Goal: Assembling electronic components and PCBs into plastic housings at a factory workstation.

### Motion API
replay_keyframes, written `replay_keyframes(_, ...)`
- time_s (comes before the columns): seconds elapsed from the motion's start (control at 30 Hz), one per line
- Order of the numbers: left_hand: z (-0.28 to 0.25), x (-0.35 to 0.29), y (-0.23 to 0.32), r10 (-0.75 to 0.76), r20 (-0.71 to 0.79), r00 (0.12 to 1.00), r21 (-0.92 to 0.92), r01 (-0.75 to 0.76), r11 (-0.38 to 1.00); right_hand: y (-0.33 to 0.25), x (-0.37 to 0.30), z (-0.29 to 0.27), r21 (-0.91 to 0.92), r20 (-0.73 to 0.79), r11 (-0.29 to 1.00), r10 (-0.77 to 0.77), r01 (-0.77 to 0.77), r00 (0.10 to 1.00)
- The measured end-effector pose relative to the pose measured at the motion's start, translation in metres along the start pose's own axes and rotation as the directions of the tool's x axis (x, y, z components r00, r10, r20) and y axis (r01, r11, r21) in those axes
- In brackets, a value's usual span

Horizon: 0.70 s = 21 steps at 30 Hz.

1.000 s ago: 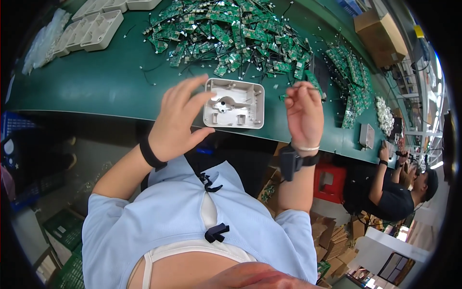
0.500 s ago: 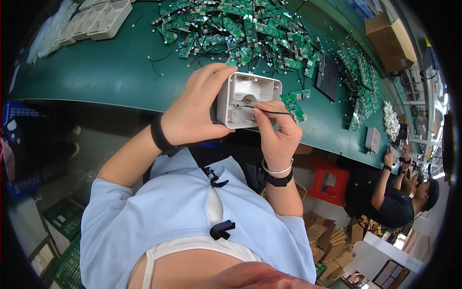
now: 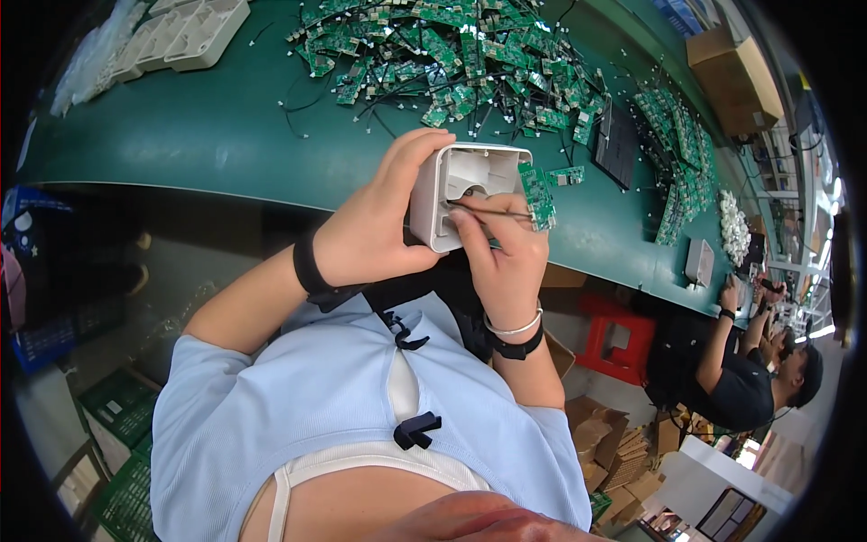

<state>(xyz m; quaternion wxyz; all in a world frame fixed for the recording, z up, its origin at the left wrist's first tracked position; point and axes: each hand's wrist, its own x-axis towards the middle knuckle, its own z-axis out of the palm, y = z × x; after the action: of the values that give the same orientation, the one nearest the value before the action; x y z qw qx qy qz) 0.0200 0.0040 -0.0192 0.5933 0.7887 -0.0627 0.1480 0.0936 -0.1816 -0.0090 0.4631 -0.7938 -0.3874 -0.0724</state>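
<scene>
My left hand (image 3: 368, 221) grips a white plastic housing (image 3: 424, 206) by its left side, thumb below and fingers above. The housing is tilted, its open hollow side turned to the right, with moulded ribs and a round cutout inside. My right hand (image 3: 504, 262) pinches a thin black cable (image 3: 492, 213), its fingertips inside the housing. From the cable hangs a green circuit board (image 3: 536, 191), just right of the housing's rim. The cable's far end is hidden by the housing wall and my fingers.
A large heap of green circuit boards with black leads (image 3: 452, 54) covers the far part of the green table (image 3: 181, 135). More housings (image 3: 208, 36) stand at far left. To the right lie a black tray (image 3: 614, 149), rows of boards (image 3: 673, 154) and one housing (image 3: 699, 262). A co-worker (image 3: 745, 375) sits at right.
My right hand has moved left and deeper into the housing with the cable. The circuit board has come closer to the housing's rim, and the housing has turned slightly.
</scene>
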Motion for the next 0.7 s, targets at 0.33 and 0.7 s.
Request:
replay_keyframes(0.33, -0.012, 0.001, -0.003, -0.045, 0.039, 0.998, 0.004, 0.045, 0.999, 0.031, -0.011, -0.022, 0.103, -0.309, 0.984, 0.171, -0.146, 0.935)
replay_keyframes(0.7, -0.011, 0.001, -0.012, 0.046, 0.028, 0.999, 0.138, -0.049, 0.989, -0.003, 0.017, -0.060, -0.362, 0.114, 0.845, -0.379, 0.394, 0.918)
